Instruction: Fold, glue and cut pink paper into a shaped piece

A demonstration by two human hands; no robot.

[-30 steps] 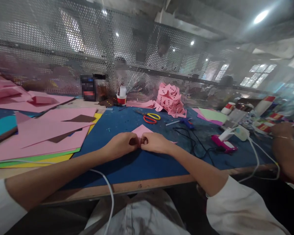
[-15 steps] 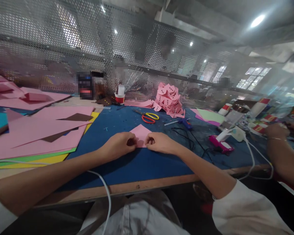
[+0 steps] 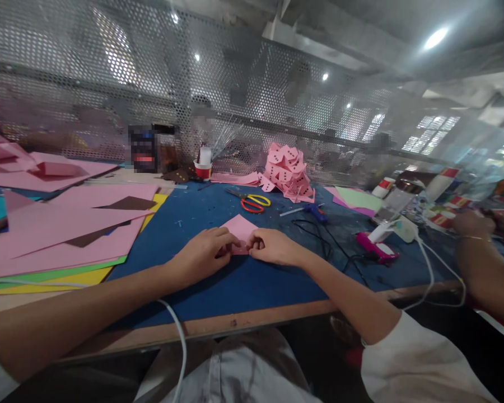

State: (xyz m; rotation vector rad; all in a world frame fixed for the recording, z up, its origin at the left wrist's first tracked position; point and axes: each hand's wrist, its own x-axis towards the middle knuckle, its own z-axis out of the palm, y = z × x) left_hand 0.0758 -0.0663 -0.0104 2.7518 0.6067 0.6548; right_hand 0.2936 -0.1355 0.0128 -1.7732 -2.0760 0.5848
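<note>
A small pink paper piece (image 3: 239,229) lies on the blue mat (image 3: 243,280) in front of me. My left hand (image 3: 204,252) rests on its left edge, fingers curled and pressing down on the paper. My right hand (image 3: 271,249) is closed in a pinch on the paper's right edge. The two hands nearly touch over the near part of the paper, which they hide.
Large pink, green and yellow sheets (image 3: 67,229) are stacked at the left. Scissors (image 3: 252,202), a heap of pink cut-outs (image 3: 288,170), a glue gun (image 3: 376,243) with cords, and bottles lie behind. Another person's hand (image 3: 472,224) works at the right. A mesh screen stands at the back.
My hands parted slightly and then closed in again on the pink paper; my left fingers now lie flatter on it. The view shifted a little.
</note>
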